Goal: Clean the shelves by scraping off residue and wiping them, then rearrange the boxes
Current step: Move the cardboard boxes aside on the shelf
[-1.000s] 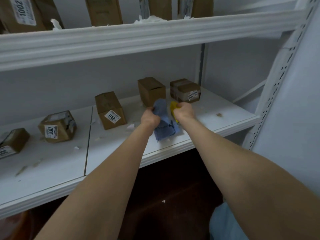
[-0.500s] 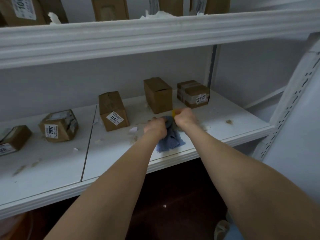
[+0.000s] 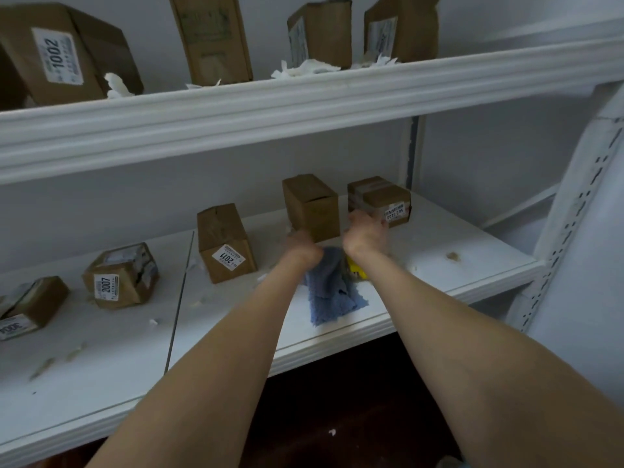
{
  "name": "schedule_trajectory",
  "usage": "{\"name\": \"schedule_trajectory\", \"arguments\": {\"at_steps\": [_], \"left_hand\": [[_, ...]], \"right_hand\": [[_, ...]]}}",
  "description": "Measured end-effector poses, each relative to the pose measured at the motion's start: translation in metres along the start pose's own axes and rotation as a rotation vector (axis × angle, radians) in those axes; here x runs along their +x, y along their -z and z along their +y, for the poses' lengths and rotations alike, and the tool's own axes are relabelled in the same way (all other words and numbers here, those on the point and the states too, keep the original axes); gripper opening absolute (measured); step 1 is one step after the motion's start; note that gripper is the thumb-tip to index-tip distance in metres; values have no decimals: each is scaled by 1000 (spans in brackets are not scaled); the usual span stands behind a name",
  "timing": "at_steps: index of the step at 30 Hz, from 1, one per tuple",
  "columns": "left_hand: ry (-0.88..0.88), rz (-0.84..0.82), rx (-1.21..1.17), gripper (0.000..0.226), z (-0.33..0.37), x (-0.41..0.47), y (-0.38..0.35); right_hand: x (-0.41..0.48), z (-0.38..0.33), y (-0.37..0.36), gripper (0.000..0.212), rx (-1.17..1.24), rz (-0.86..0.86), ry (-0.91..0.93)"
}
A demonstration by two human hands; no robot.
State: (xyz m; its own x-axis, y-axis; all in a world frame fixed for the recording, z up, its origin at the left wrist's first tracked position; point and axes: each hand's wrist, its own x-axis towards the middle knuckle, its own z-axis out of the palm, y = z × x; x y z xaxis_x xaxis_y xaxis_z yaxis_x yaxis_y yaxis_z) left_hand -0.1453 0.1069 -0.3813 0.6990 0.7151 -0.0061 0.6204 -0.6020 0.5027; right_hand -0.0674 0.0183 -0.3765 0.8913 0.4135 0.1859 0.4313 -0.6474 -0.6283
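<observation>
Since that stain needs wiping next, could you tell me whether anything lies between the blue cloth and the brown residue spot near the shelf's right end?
Nothing visible stands between them. The blue cloth hangs from the left hand; the brown residue spot lies to its right across bare white shelf, with only small white flecks.

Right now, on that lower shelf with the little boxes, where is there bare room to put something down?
Most room is on the lower shelf, right of the taped box, bare except for a brown residue spot. The front strip before the 2007 box is open but littered with scraps. The middle is crowded: both hands, the blue cloth and the 2011 box.
</observation>
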Motion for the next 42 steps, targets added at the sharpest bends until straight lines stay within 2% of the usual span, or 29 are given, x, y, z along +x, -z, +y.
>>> {"name": "schedule_trajectory", "arguments": {"at_steps": [3, 5, 7, 10, 14, 18, 21, 23, 25, 27, 31, 34, 35, 39, 42], "left_hand": [[51, 108, -220, 35, 7, 20, 4], [70, 135, -339, 48, 6, 38, 3], [60, 157, -387, 62, 6, 54, 2], [38, 170, -431, 68, 9, 79, 3], [29, 99, -482, 54, 17, 105, -2], [-38, 36, -479, 44, 33, 120, -11], [-42, -21, -492, 42, 44, 126, -17], [-44, -36, -476, 44, 49, 130, -22], [-29, 8, -459, 48, 51, 134, -25], [-10, 76, -468, 49, 52, 137, -25], [3, 134, -510, 43, 50, 135, -23], [-26, 109, -515, 16, 48, 133, -21], [-44, 98, -509, 11, 48, 134, -21], [17, 40, -554, 29, 51, 134, -19], [28, 68, -600, 22, 55, 133, -21]], "right_hand": [[25, -6, -5, 49, 183, -28, -81], [41, -7, -9, 53, 289, -60, -130], [57, -5, -12, 55, 352, -72, -167], [80, -1, -17, 55, 420, -112, -196], [97, -2, -27, 56, 478, -193, -114], [114, -6, -38, 43, 436, -222, -24], [112, -1, -32, 35, 376, -209, 41], [115, 8, -30, 32, 333, -118, 38], [119, 16, -22, 39, 360, -15, -59], [126, 24, -18, 47, 358, 15, -107], [135, 21, -16, 64, 515, -126, -70], [152, 11, -24, 79, 648, -243, -82], [158, 9, -29, 80, 671, -279, -85], [152, 0, -37, 64, 686, -311, -117], [150, -3, -40, 60, 655, -206, -97]]}}
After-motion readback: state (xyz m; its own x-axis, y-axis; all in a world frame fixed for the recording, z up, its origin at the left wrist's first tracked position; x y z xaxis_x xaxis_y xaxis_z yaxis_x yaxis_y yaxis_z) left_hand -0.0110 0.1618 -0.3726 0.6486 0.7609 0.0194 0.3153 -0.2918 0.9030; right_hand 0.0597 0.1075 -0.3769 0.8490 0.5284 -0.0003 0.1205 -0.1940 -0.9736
